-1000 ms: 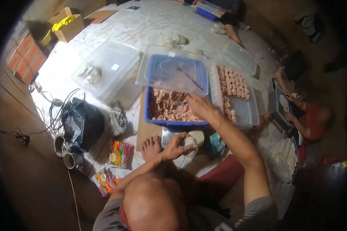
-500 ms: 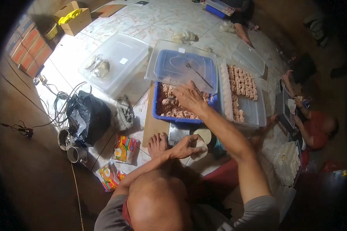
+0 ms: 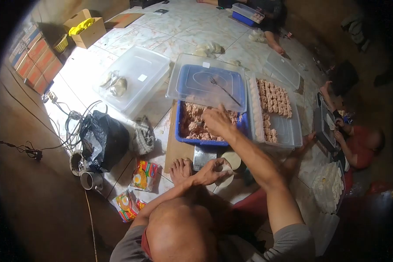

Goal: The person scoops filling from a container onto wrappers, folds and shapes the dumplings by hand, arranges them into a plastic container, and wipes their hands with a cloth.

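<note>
My left hand (image 3: 210, 173) is closed on a thin, round, pale dough wrapper (image 3: 225, 179), just in front of my foot. My right hand (image 3: 217, 122) is over the blue tub (image 3: 177, 131), its fingers closed; what they hold is hidden. Pinkish minced meat filling (image 3: 191, 114) fills much of the tub. Resting across the tub's far part is a clear plastic lid (image 3: 177, 85), and a fork (image 3: 222, 89) lies on it. Close beyond my left hand are a small metal-topped scale (image 3: 204, 158) and a round pale disc (image 3: 232, 158).
Right of the tub, a clear container (image 3: 290, 135) holds rows of portioned meat. A second clear lid (image 3: 135, 65) lies at left, near a black plastic bag (image 3: 104, 139), cloth (image 3: 143, 135), noodle packets (image 3: 144, 175) and mug (image 3: 91, 180). A person in red (image 3: 360, 146) works at right.
My right hand has moved slightly down and right over the meat, its fingers more curled. My left hand still holds the wrapper, with its fingers further over it. The view has shifted slightly.
</note>
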`<state>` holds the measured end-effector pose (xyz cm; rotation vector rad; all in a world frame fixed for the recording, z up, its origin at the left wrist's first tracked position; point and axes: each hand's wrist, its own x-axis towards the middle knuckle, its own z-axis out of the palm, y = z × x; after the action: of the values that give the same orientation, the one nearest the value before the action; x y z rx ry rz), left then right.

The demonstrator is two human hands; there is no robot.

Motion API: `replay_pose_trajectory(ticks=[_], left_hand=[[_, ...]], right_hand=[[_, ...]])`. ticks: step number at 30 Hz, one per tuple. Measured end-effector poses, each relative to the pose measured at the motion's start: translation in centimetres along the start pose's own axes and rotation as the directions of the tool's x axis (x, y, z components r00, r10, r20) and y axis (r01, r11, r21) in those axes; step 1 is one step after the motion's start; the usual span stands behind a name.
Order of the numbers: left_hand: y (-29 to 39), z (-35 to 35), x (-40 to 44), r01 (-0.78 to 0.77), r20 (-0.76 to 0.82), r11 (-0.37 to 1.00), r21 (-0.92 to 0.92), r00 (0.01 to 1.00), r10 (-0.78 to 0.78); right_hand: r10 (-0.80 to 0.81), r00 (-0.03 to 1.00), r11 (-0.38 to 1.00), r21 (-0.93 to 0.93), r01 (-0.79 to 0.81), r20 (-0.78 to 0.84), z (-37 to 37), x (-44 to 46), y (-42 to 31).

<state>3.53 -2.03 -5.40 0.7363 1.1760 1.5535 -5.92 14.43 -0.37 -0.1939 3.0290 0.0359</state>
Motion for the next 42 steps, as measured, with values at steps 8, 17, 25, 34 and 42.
replay_pose_trajectory(ticks=[8,17,25,34,42], left_hand=[[0.3,-0.9,-0.3,0.142,-0.035,0.989,0.026,0.989,-0.141],[7.1,-4.5,1.6,-0.343,-0.391,0.516,-0.785,0.92,0.017],[7.9,-1.9,2.2,-0.377,-0.404,0.387,-0.841,0.915,0.013],[7.7,-10.0,-4.4,-0.56,-0.562,0.34,-0.755,0.82,0.102],[5.9,-12.7,-10.8,-0.496,-0.721,0.684,-0.535,0.69,-0.063]], right_hand=[[-0.084,0.995,0.709,0.705,0.018,0.058,-1.5,-2.7,3.4],[0.413,0.724,0.768,0.638,0.05,-0.553,-2.6,-14.0,-0.8],[0.326,0.66,0.916,0.398,-0.045,-0.677,4.9,-15.0,-4.4],[0.281,0.804,0.821,0.565,0.08,-0.523,1.5,-16.1,-2.3],[0.124,0.933,0.961,0.275,-0.028,-0.339,-0.3,-6.3,0.2]])
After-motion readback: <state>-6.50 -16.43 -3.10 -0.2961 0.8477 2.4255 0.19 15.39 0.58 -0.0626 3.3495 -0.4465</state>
